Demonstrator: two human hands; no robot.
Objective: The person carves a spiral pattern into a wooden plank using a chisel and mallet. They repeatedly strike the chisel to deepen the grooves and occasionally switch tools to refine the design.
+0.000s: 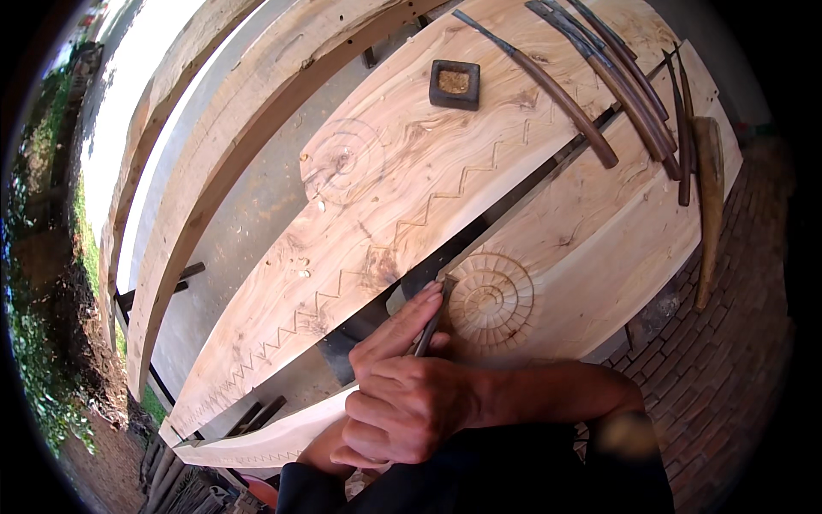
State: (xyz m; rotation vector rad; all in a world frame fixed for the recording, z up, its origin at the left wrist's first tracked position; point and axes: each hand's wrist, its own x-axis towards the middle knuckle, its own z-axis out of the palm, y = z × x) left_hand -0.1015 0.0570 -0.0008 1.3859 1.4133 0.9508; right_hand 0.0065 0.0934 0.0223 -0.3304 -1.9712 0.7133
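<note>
My right hand (415,407) wraps round the handle end of a carving chisel (426,337), its forearm coming in from the right. My left hand (398,330) lies partly behind it, with fingers pressed along the chisel's metal shaft near the tip. That tip rests at the left rim of a round carved spiral (488,301), divided into many small segments, on a pale wooden plank (591,248). The chisel's handle is hidden within my hands. Across a dark gap lies a second plank (342,227) with a carved zigzag line and a faintly marked circle.
Several long-handled chisels (612,86) lie at the upper right, beside a wooden mallet (707,210). A small dark square box (454,84) holds brownish bits. Curved timber beams (214,163) stand at the left. Brick paving (711,385) runs below on the right.
</note>
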